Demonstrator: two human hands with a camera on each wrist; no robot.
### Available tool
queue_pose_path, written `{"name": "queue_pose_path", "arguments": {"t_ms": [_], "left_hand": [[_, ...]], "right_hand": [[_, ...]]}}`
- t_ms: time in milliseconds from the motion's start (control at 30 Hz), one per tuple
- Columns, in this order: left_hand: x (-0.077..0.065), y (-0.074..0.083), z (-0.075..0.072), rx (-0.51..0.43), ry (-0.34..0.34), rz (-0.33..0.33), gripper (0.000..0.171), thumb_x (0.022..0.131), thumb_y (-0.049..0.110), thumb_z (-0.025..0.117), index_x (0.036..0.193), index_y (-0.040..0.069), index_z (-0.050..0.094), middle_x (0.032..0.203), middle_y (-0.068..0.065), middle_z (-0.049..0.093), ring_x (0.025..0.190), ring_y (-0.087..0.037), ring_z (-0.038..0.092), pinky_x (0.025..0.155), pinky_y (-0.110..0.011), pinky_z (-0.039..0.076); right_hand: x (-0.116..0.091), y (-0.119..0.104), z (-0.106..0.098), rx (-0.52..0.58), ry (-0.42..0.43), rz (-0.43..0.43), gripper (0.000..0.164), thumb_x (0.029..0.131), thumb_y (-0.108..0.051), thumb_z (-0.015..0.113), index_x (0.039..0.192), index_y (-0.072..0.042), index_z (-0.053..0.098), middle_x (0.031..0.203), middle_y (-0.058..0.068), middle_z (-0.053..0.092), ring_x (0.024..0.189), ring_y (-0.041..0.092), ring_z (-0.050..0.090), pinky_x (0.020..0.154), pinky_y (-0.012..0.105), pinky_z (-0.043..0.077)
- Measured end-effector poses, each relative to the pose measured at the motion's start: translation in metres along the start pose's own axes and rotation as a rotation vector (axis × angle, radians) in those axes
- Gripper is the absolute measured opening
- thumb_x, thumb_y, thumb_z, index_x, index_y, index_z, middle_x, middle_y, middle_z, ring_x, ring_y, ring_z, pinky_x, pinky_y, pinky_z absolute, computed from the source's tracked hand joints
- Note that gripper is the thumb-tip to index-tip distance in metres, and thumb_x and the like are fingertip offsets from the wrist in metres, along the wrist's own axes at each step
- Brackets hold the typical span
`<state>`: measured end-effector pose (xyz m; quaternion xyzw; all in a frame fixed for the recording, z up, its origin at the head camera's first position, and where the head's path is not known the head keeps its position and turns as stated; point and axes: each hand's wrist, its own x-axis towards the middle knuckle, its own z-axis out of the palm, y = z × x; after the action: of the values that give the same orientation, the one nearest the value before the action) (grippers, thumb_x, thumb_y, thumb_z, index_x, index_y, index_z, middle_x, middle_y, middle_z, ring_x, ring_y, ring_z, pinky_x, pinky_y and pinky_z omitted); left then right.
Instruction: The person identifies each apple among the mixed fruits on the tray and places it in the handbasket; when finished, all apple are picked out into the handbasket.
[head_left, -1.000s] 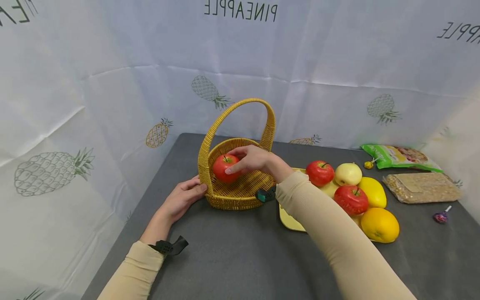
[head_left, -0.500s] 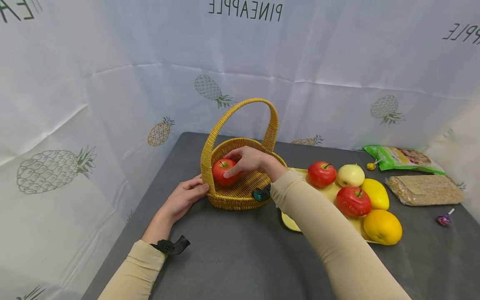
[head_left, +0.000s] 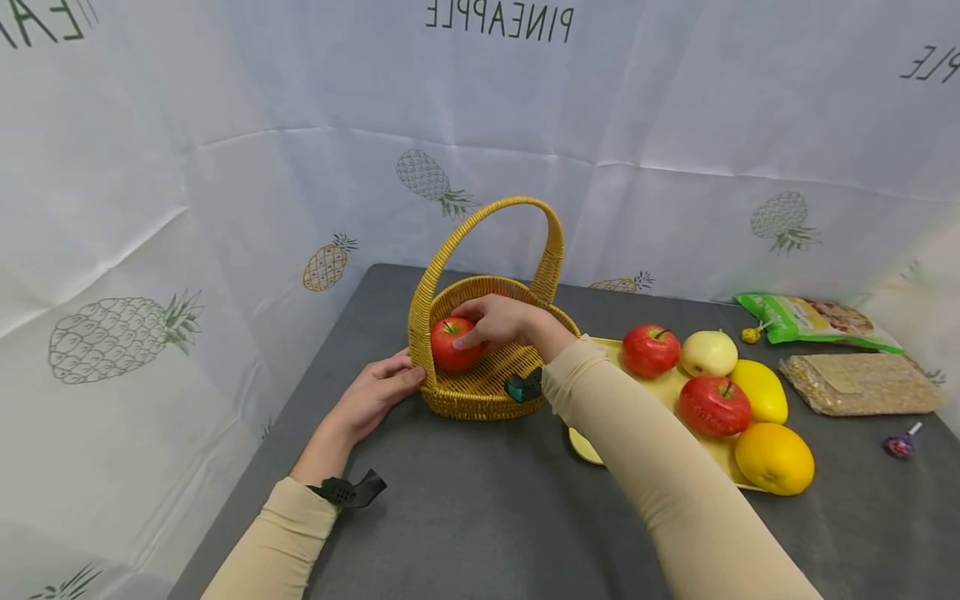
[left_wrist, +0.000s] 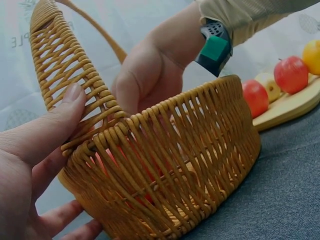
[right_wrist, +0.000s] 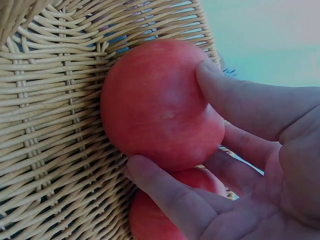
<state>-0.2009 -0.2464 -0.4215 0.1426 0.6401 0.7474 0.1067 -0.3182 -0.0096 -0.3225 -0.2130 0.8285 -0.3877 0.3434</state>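
Note:
A red apple (head_left: 452,350) sits low inside the left end of the yellow wicker basket (head_left: 480,407). My right hand (head_left: 501,321) holds it with thumb and fingers spread round it; the right wrist view shows the apple (right_wrist: 160,105) against the woven wall. Beneath it another red apple (right_wrist: 155,217) shows, partly covered by the fingers. My left hand (head_left: 378,392) grips the basket's left end. In the left wrist view its thumb lies on the base of the handle (left_wrist: 65,60), with fingers round the outer wall.
Right of the basket, a yellow tray (head_left: 588,447) bears red apples (head_left: 715,406), a pale round fruit (head_left: 708,353), a yellow mango-like fruit (head_left: 759,390) and an orange (head_left: 774,458). Beyond lie a green packet (head_left: 825,322), a bag of grains (head_left: 862,383) and lollipops (head_left: 900,444).
The apple in my right hand has gone slightly lower into the basket's left end. My left hand keeps its place on the basket. The whole view has shifted a little.

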Motion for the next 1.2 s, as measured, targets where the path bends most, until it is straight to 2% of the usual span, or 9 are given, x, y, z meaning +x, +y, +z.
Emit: {"name": "queue_pose_path", "arguments": {"t_ms": [233, 367, 500, 733, 1000, 1200], "left_hand": [[0.002, 0.000, 0.003, -0.005, -0.004, 0.004, 0.014, 0.103, 0.012, 0.062, 0.102, 0.014, 0.075, 0.167, -0.016, 0.022, 0.154, -0.030, 0.015, 0.103, -0.027, 0.047], [0.004, -0.001, 0.004, -0.002, -0.006, 0.009, 0.012, 0.103, 0.014, 0.063, 0.102, 0.013, 0.075, 0.167, -0.015, 0.022, 0.154, -0.030, 0.017, 0.104, -0.027, 0.047], [0.004, -0.001, 0.003, -0.002, 0.000, 0.011, 0.011, 0.103, 0.014, 0.063, 0.103, 0.012, 0.074, 0.167, -0.016, 0.021, 0.154, -0.030, 0.015, 0.103, -0.028, 0.048], [0.002, -0.001, 0.000, -0.004, -0.002, 0.009, 0.012, 0.103, 0.014, 0.063, 0.105, 0.013, 0.075, 0.168, -0.016, 0.019, 0.155, -0.029, 0.010, 0.103, -0.027, 0.048], [0.004, -0.001, 0.001, -0.008, 0.010, -0.008, 0.011, 0.102, 0.015, 0.065, 0.106, 0.010, 0.074, 0.168, -0.015, 0.018, 0.155, -0.029, 0.012, 0.103, -0.027, 0.048], [0.002, -0.001, -0.001, 0.001, 0.008, -0.012, 0.012, 0.104, 0.014, 0.063, 0.106, 0.010, 0.074, 0.168, -0.014, 0.018, 0.155, -0.029, 0.012, 0.103, -0.026, 0.047]], "right_hand": [[-0.004, 0.000, -0.001, 0.019, -0.001, 0.012, 0.068, 0.095, -0.014, 0.076, 0.156, -0.014, 0.046, 0.146, 0.009, 0.050, 0.125, 0.026, 0.053, 0.098, 0.042, 0.054], [-0.009, 0.000, -0.001, -0.043, 0.045, 0.001, 0.067, 0.094, -0.015, 0.077, 0.154, -0.016, 0.049, 0.145, 0.009, 0.051, 0.123, 0.027, 0.052, 0.096, 0.043, 0.055], [-0.011, 0.001, -0.002, -0.057, 0.080, -0.020, 0.066, 0.092, -0.019, 0.080, 0.152, -0.016, 0.052, 0.143, 0.010, 0.053, 0.122, 0.027, 0.054, 0.094, 0.042, 0.057], [-0.019, 0.006, -0.002, 0.023, 0.132, -0.041, 0.063, 0.093, -0.021, 0.079, 0.150, -0.012, 0.054, 0.145, 0.009, 0.053, 0.121, 0.026, 0.058, 0.095, 0.043, 0.056], [-0.031, 0.011, -0.001, 0.110, 0.146, -0.077, 0.059, 0.094, -0.020, 0.077, 0.148, -0.009, 0.054, 0.146, 0.010, 0.052, 0.120, 0.028, 0.060, 0.101, 0.050, 0.051], [-0.042, 0.016, 0.002, 0.228, 0.160, -0.112, 0.056, 0.095, -0.019, 0.076, 0.145, -0.006, 0.055, 0.145, 0.011, 0.052, 0.122, 0.030, 0.060, 0.105, 0.053, 0.048]]}}
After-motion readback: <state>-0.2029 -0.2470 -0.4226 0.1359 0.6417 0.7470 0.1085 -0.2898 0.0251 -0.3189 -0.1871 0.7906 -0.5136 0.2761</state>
